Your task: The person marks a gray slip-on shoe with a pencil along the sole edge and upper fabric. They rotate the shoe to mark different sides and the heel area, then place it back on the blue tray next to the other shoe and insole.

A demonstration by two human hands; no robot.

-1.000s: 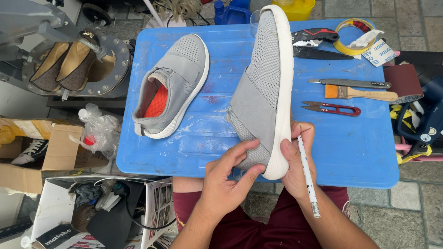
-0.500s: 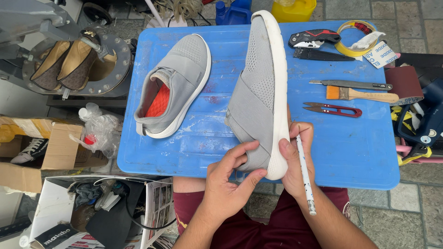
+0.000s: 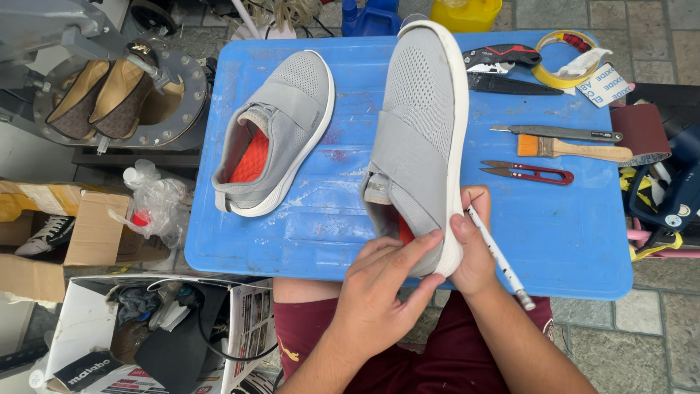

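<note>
Brush (image 3: 572, 149), red snips (image 3: 526, 172) and tape roll (image 3: 561, 62) lie on the blue table (image 3: 569, 233).

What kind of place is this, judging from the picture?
Probably a small shoe repair workshop. A person's hands hold a grey shoe on a blue table, with a brush and red snips beside it.

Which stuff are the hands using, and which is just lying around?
In use:
left hand
right hand
grey shoe on its side
white pen

Lying about:
second grey shoe
brush
red snips
tape roll
blue table
</note>
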